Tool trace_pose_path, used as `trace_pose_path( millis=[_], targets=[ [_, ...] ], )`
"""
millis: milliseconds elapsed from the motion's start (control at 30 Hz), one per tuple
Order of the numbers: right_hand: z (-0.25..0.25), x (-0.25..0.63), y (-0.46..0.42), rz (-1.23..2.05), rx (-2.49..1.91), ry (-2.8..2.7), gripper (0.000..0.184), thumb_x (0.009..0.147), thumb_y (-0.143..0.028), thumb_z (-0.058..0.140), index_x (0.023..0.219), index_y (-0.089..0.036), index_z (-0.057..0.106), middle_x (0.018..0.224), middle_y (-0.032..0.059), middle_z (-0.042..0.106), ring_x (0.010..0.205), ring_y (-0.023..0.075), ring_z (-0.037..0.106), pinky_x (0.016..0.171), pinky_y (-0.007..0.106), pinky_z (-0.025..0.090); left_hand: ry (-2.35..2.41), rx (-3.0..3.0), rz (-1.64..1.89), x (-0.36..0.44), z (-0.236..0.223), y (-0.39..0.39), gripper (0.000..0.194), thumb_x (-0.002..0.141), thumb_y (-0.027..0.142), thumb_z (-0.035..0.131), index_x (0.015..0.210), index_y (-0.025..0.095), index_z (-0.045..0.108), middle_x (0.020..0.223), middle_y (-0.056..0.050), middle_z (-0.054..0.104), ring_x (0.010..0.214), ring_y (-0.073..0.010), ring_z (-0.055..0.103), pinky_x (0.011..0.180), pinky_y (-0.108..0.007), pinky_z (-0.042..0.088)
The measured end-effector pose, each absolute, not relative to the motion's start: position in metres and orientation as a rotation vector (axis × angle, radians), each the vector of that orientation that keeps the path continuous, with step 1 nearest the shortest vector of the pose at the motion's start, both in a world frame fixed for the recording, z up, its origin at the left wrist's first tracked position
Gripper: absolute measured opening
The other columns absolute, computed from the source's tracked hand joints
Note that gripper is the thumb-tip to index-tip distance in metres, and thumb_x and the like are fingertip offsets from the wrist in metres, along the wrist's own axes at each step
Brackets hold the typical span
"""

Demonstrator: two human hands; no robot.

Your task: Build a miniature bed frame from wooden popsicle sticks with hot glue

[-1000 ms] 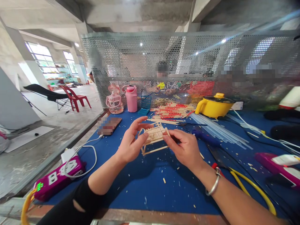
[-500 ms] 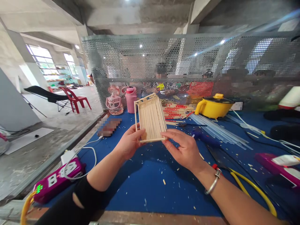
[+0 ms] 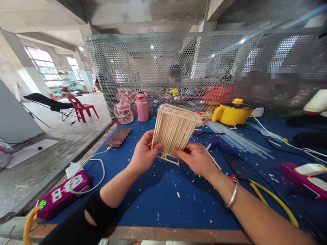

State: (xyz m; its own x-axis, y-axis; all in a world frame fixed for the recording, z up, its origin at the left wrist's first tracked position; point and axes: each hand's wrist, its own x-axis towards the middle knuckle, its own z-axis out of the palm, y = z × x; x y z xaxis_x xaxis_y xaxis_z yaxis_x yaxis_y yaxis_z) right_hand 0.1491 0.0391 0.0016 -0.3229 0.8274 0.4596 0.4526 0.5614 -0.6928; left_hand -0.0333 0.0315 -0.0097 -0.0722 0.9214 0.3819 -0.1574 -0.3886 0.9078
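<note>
Raised above the blue work surface (image 3: 158, 204) is a small box-like frame made of thin wooden sticks (image 3: 176, 129), set side by side. My left hand (image 3: 145, 151) grips its lower left edge, thumb on the front. At the lower right, my right hand (image 3: 195, 156) pinches it between thumb and fingers. The frame leans a little to the right, with its thick top edge facing me and a narrow stick rung showing at the bottom. Fingers behind the sticks are hidden.
Beyond the frame lie clear plastic glue sticks (image 3: 237, 139) and a yellow electric pot (image 3: 232, 112). A pink bottle (image 3: 142, 107) and a phone (image 3: 119, 137) are at left. Purple power strips (image 3: 63, 194) flank the table. Pliers with yellow handles (image 3: 273, 200) lie right. A perforated metal screen (image 3: 143, 64) stands behind.
The stick frame has been turned in my hands, so its thick edge and outer stick side now show. My right hand has shifted its hold toward the lower front.
</note>
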Motion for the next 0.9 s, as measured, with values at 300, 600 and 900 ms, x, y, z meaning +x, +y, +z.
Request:
trace_pose_path(
  millis=[300, 600, 900],
  targets=[
    [-0.002, 0.154, 0.037, 0.115, -1.028, -1.812, 0.035, 0.088, -0.039, 0.054, 0.065, -0.017, 0.069, 0.061, 0.0052, 0.07, 0.057, 0.0164, 0.064, 0.058, 0.027, 0.044, 0.904, 0.615, 1.567, -0.016, -0.002, 0.022, 0.056, 0.08, 0.031, 0.057, 0.131, 0.015, 0.038, 0.099, -0.013, 0.07, 0.098, -0.0228, 0.067, 0.09, -0.036, 0.046],
    [-0.008, 0.148, 0.035, -0.062, -0.931, -1.936, 0.021, 0.091, -0.03, 0.053, 0.092, -0.022, 0.073, 0.083, 0.0053, 0.076, 0.077, 0.0207, 0.069, 0.071, 0.031, 0.05, 0.897, 0.693, 1.526, -0.01, 0.0, 0.019, 0.036, 0.07, 0.02, 0.067, 0.104, 0.016, 0.057, 0.081, -0.005, 0.072, 0.072, -0.015, 0.068, 0.075, -0.027, 0.05],
    [-0.005, 0.149, 0.032, -0.122, -0.974, -1.962, 0.02, 0.089, -0.027, 0.054, 0.081, -0.024, 0.072, 0.077, 0.0047, 0.075, 0.073, 0.0209, 0.069, 0.066, 0.032, 0.052, 0.884, 0.827, 1.592, -0.002, -0.002, 0.019, 0.075, 0.064, 0.016, 0.079, 0.129, 0.016, 0.041, 0.079, -0.002, 0.071, 0.071, -0.0134, 0.068, 0.075, -0.026, 0.05]
  ],
)
